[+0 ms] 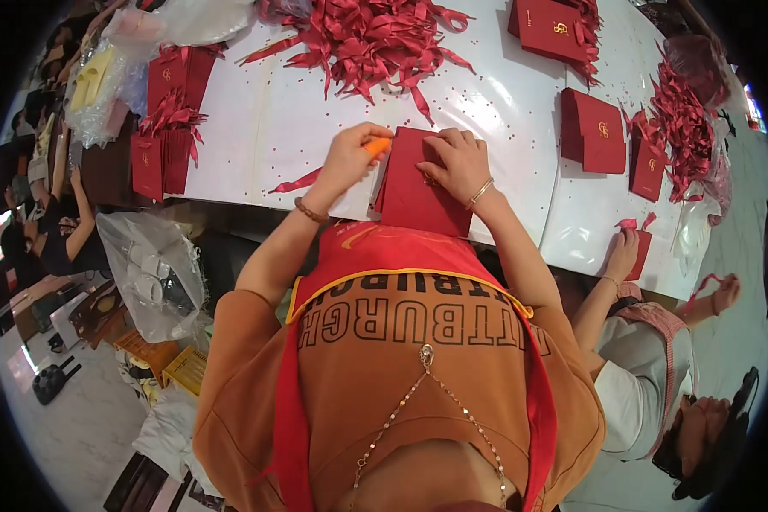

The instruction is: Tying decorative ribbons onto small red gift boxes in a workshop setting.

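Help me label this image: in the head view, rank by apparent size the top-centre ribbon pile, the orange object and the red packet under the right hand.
1. Ribbon pile
2. Red packet, partly covered
3. Orange object, partly hidden by the left hand

Premises: by appearance a small workshop or packing room. The worktop point(508, 111) is covered in white sheeting and strewn with red specks. Ribbons point(363, 43) are heaped toward its far edge and again near its right edge. Red packets point(600, 136) stand in batches toward both side edges. A co-worker point(644, 380) is at the near right corner; another person point(72, 218) is beyond the left edge. Clear plastic wrapping point(102, 98) lies at the left edge; the floor point(85, 448) is marbled.
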`<state>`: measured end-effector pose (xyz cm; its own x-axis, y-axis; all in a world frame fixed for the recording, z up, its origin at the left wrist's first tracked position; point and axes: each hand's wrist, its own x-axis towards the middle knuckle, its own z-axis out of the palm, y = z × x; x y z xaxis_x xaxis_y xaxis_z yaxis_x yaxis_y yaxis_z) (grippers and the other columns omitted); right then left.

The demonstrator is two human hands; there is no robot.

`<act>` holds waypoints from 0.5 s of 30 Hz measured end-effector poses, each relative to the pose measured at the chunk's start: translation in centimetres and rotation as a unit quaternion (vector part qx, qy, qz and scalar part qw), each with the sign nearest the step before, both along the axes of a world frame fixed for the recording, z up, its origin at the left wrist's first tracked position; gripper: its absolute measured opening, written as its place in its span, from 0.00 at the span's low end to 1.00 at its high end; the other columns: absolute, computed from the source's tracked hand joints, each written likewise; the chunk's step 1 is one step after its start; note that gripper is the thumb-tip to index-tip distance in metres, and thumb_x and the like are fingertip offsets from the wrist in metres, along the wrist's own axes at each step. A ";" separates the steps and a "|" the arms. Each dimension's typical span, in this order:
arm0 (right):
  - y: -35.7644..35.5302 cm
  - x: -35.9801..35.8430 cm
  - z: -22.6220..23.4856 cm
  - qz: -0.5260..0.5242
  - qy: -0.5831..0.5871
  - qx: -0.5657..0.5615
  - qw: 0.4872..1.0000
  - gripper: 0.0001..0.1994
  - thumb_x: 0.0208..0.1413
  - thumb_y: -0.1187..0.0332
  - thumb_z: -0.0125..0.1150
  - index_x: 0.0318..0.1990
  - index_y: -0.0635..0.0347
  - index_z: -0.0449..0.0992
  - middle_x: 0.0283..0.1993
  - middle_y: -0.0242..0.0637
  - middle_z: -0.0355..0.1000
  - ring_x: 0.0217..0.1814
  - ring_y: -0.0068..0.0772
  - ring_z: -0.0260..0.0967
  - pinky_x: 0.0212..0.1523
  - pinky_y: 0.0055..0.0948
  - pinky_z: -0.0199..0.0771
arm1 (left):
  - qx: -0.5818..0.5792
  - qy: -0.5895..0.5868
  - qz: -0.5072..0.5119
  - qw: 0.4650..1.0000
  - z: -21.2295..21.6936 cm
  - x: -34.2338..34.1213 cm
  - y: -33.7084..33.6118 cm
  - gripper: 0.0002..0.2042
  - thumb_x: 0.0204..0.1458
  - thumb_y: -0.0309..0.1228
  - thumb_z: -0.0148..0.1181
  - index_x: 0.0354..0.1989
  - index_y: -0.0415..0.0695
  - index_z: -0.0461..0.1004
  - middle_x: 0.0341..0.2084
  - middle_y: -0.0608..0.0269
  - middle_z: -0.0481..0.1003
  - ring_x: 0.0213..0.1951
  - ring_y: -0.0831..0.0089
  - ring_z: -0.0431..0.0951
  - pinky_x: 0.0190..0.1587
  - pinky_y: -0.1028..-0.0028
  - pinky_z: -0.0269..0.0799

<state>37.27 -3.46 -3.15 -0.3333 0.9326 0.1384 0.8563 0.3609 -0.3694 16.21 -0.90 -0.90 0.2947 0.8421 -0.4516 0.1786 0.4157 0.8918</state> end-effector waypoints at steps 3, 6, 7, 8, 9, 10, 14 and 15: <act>-1.3 -0.7 0.4 -0.003 0.012 0.029 1.000 0.21 0.37 0.56 0.65 0.40 0.50 0.71 0.41 0.33 0.66 0.44 0.37 0.60 0.43 0.36 0.56 | 0.046 -0.017 -0.030 0.998 -1.4 0.8 -1.6 0.08 0.53 0.25 0.49 0.40 0.38 0.71 0.26 0.65 0.73 0.26 0.83 0.70 0.29 0.86 0.65; -1.9 -1.1 0.9 -0.006 0.001 -0.051 0.999 0.21 0.37 0.56 0.65 0.41 0.51 0.72 0.40 0.34 0.65 0.45 0.38 0.59 0.44 0.35 0.56 | 0.058 -0.011 -0.044 0.997 -1.5 1.3 -2.2 0.08 0.52 0.23 0.50 0.39 0.37 0.70 0.26 0.65 0.73 0.27 0.82 0.70 0.29 0.84 0.66; -1.6 -1.0 0.5 -0.024 0.042 -0.014 0.999 0.21 0.36 0.56 0.65 0.40 0.52 0.71 0.40 0.34 0.65 0.44 0.38 0.59 0.44 0.35 0.56 | 0.059 -0.005 -0.051 0.997 -1.4 1.4 -2.3 0.07 0.52 0.23 0.50 0.39 0.36 0.70 0.26 0.65 0.73 0.27 0.82 0.71 0.29 0.83 0.67; -1.4 -1.0 0.3 -0.042 0.082 0.023 0.995 0.21 0.36 0.56 0.65 0.39 0.53 0.71 0.39 0.34 0.65 0.44 0.38 0.60 0.44 0.35 0.56 | 0.058 -0.005 -0.052 0.997 -1.4 1.5 -2.4 0.07 0.52 0.23 0.50 0.39 0.36 0.70 0.26 0.65 0.73 0.27 0.82 0.71 0.29 0.83 0.67; -1.3 -0.8 0.2 -0.044 0.082 0.023 0.995 0.21 0.36 0.56 0.65 0.39 0.53 0.71 0.39 0.34 0.65 0.44 0.38 0.60 0.44 0.35 0.56 | 0.059 0.002 -0.054 0.997 -1.4 1.6 -2.4 0.07 0.52 0.23 0.51 0.38 0.36 0.70 0.25 0.65 0.73 0.27 0.82 0.71 0.29 0.83 0.67; -1.2 -0.6 0.3 -0.030 0.047 0.010 0.998 0.21 0.36 0.56 0.66 0.38 0.53 0.71 0.39 0.35 0.65 0.44 0.39 0.60 0.43 0.35 0.57 | 0.060 0.009 -0.056 0.997 -1.4 1.6 -2.5 0.07 0.51 0.23 0.51 0.38 0.36 0.70 0.25 0.65 0.73 0.26 0.81 0.71 0.29 0.83 0.67; -1.4 -0.8 1.5 -0.012 0.000 -0.029 1.000 0.20 0.35 0.57 0.66 0.37 0.54 0.71 0.39 0.35 0.65 0.44 0.39 0.60 0.43 0.35 0.58 | 0.066 0.017 -0.059 0.996 -1.2 1.4 -2.8 0.06 0.51 0.23 0.51 0.37 0.36 0.70 0.25 0.64 0.73 0.26 0.81 0.71 0.29 0.83 0.67; -1.4 -1.0 1.9 -0.013 0.000 -0.028 1.000 0.20 0.35 0.57 0.66 0.37 0.54 0.71 0.39 0.35 0.65 0.44 0.39 0.60 0.43 0.35 0.58 | 0.067 0.018 -0.059 0.996 -1.2 1.3 -2.8 0.06 0.51 0.23 0.51 0.37 0.36 0.70 0.24 0.64 0.73 0.26 0.81 0.71 0.29 0.83 0.67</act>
